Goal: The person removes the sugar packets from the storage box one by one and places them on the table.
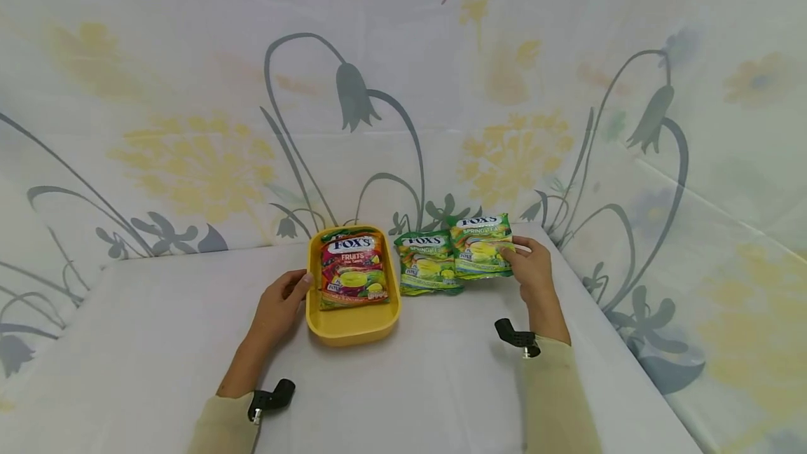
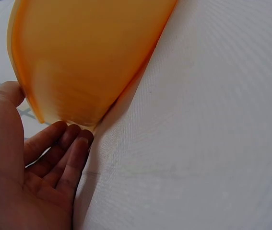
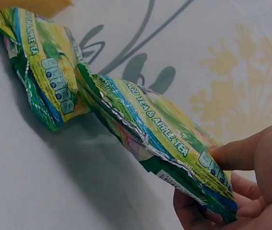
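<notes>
In the head view my left hand [image 1: 282, 307] holds the left side of a yellow plastic tray [image 1: 353, 331]. The left wrist view shows its thumb at the tray's rim and the fingers [image 2: 73, 153] against the lower wall. A red Fox's Fruits candy bag [image 1: 354, 275] lies inside the tray. My right hand [image 1: 534, 273] pinches the right edge of a green Fox's Spring Tea candy bag [image 1: 482, 247], thumb on its front and fingers behind. That bag is tilted, raised off the table in the right wrist view. Another green candy bag [image 1: 429, 268] stands between it and the tray.
A white cloth covers the table [image 1: 441, 384]. Behind it rises a flower-printed curtain [image 1: 403, 90], close to the bags and the tray. Each wrist wears a black camera mount, one on the left [image 1: 271, 398] and one on the right [image 1: 517, 336].
</notes>
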`<action>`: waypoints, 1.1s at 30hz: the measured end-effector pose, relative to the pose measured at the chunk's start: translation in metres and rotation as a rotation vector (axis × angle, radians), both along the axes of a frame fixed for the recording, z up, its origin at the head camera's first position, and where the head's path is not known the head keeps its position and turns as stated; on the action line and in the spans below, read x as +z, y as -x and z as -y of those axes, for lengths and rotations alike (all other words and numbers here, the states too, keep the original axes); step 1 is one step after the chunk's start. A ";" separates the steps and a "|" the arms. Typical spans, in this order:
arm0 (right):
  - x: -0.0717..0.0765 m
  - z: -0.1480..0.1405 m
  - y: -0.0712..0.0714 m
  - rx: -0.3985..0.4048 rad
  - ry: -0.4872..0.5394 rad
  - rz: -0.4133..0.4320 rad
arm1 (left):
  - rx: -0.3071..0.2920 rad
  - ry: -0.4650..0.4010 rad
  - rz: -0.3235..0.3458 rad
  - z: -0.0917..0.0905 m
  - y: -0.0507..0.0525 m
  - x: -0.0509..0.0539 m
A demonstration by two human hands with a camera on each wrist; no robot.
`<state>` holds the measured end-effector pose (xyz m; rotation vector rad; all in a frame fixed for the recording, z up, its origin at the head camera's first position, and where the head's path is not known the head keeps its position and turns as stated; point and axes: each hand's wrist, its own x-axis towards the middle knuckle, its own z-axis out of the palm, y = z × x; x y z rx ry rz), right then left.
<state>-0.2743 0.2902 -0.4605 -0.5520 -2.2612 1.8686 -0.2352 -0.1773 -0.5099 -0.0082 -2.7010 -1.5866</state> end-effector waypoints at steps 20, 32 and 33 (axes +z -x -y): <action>-0.032 -0.010 0.006 -0.047 0.082 0.027 | -0.014 -0.012 -0.013 0.002 -0.002 0.001; -0.030 -0.005 -0.001 -0.036 -0.370 -0.055 | -0.012 -0.009 -0.003 0.002 -0.001 0.002; -0.029 -0.005 -0.001 -0.036 -0.406 -0.063 | -0.011 -0.008 -0.004 0.001 0.000 0.002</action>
